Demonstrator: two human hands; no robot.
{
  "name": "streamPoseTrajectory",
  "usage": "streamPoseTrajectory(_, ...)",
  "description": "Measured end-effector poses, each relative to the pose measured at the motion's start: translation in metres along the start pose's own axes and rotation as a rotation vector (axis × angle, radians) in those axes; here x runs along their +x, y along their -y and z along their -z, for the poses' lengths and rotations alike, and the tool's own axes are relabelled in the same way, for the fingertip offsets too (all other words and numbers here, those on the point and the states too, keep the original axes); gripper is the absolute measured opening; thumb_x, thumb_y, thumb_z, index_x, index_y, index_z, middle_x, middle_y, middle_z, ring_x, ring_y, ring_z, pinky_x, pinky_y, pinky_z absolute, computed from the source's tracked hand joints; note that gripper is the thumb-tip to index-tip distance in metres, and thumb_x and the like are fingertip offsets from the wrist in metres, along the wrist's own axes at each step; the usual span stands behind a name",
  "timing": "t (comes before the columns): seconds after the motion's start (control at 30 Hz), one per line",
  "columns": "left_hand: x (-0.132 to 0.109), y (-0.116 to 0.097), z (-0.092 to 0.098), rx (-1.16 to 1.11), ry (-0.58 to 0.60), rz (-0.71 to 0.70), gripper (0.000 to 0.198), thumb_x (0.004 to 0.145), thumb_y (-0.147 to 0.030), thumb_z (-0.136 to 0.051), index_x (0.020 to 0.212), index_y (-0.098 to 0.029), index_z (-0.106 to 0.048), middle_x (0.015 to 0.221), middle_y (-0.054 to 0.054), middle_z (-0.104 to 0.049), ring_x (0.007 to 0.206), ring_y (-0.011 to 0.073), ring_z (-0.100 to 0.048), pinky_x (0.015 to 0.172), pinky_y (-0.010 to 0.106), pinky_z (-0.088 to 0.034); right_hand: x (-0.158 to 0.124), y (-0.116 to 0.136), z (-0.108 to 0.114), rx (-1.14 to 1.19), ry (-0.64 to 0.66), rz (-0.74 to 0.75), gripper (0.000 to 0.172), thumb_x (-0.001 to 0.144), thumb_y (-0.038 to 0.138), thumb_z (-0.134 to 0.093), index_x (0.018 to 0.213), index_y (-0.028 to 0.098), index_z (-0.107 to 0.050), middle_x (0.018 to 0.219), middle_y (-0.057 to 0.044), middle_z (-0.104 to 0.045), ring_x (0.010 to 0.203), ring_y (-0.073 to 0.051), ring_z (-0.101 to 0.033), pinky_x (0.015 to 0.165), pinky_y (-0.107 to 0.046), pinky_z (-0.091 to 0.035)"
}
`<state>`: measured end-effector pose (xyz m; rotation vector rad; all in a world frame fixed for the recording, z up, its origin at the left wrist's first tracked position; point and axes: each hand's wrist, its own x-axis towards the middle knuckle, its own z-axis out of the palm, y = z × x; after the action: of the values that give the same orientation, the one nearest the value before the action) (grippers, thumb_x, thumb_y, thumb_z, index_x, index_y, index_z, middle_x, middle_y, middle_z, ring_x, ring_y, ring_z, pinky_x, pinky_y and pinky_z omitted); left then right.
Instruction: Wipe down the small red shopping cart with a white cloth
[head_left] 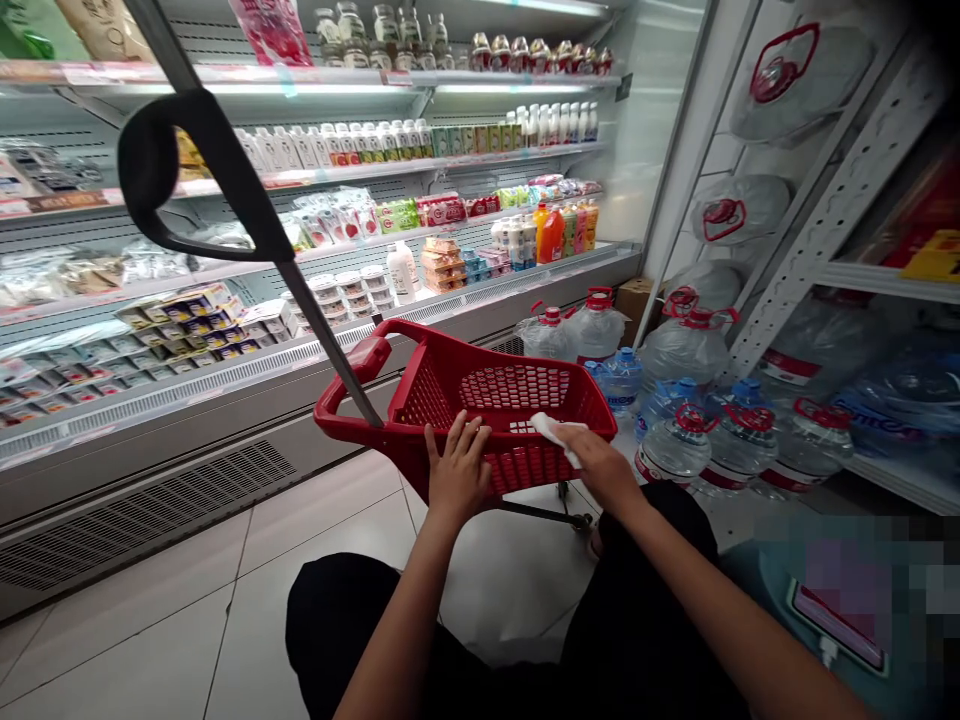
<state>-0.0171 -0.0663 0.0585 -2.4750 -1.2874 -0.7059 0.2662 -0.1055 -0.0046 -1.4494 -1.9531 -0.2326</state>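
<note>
Red cart [525, 465] stands upright before your knees, between you and the chiller [150, 440]. Your left hand [460, 475] lies open, fingers spread over the near rim; your right hand [596, 465] grips a white cloth [555, 428] toward that rim's right end. Basket looks like light, stiff plastic, probably smooth; wheels [581, 521] may let it roll, so the rim seems the best hold. Cloth appears soft, limp; bunch it against your palm.

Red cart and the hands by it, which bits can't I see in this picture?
All in the head view:
White cloth: partly covered by the right hand.
Left hand: palm hidden by its own back.
Grey pole: top cut off by the upper edge.
White bottles on the shelf: labels too small to read.
</note>
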Motion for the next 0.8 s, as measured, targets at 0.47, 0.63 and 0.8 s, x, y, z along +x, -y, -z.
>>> streamPoseTrajectory(0.47,0.029,-0.044,-0.032,-0.05,-0.018,-0.037,0.046,0.096,-0.024,-0.053,0.141,-0.022,-0.061,0.14,0.011,-0.066,0.142,0.0327,-0.048,0.128,0.063,-0.011,0.001,0.021,-0.02,-0.043,-0.02,-0.103,0.087,0.081,0.003,-0.039,0.166,0.018,-0.023,0.164,-0.009,-0.041,0.154,-0.023,-0.032,0.127,-0.05,-0.03)
streamPoseTrajectory(0.63,0.022,-0.034,-0.03,-0.023,0.005,-0.067,0.049,0.096,-0.024,-0.053,0.144,-0.02,-0.058,0.15,0.011,-0.059,0.148,0.0313,-0.043,0.129,0.061,-0.008,0.016,0.062,-0.03,0.017,0.034,0.029,0.085,0.083,0.003,-0.041,0.166,0.018,-0.024,0.167,-0.008,-0.035,0.155,-0.023,-0.029,0.127,-0.047,-0.031)
streamPoseTrajectory(0.8,0.016,-0.018,-0.025,-0.017,0.04,-0.103,0.052,0.094,-0.02,-0.053,0.146,-0.023,-0.056,0.159,0.008,-0.05,0.155,0.0272,-0.033,0.131,0.058,-0.004,0.005,0.026,-0.019,-0.005,0.019,0.058,0.076,0.088,0.003,-0.039,0.161,0.022,-0.037,0.158,-0.007,-0.051,0.148,-0.022,-0.042,0.125,-0.048,-0.036)
